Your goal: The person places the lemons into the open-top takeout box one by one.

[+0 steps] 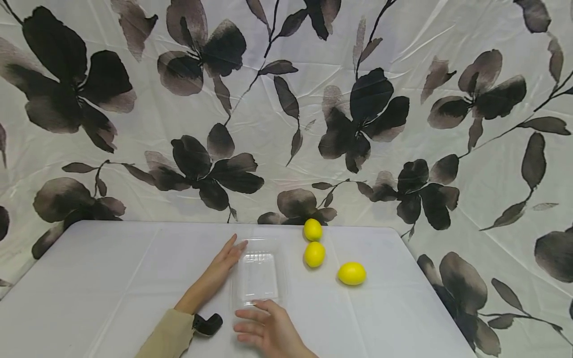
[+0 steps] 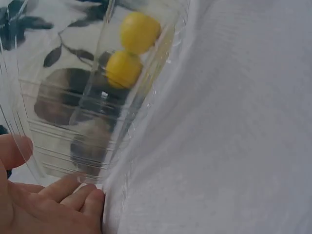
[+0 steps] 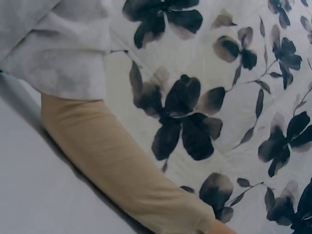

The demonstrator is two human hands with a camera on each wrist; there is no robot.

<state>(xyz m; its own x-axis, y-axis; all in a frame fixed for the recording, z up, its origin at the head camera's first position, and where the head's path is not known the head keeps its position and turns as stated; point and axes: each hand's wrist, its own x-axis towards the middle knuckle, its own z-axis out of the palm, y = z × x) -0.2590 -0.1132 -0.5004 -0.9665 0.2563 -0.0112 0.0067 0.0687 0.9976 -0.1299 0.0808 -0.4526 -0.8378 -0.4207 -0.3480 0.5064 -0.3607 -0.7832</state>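
A clear plastic box (image 1: 258,276) lies flat on the white-covered table. My left hand (image 1: 224,258) rests along its left side, fingers nearly straight and fingertips by the far left corner. In the left wrist view, the thumb and fingers lie beside the wall of the clear plastic box (image 2: 73,131). Close to the box's near edge is my right hand (image 1: 273,328), fingers loosely bent and spread, holding nothing; whether it touches the box I cannot tell. Right of the box are three lemons: one at the back (image 1: 313,230), one before it (image 1: 315,254), one farther right (image 1: 351,274).
White cloth covers the table (image 1: 380,318). Behind it hangs a curtain (image 1: 286,124) with dark flowers. A black device (image 1: 208,325) sits at my left wrist. The right wrist view shows a beige sleeve (image 3: 122,165) but not the right hand.
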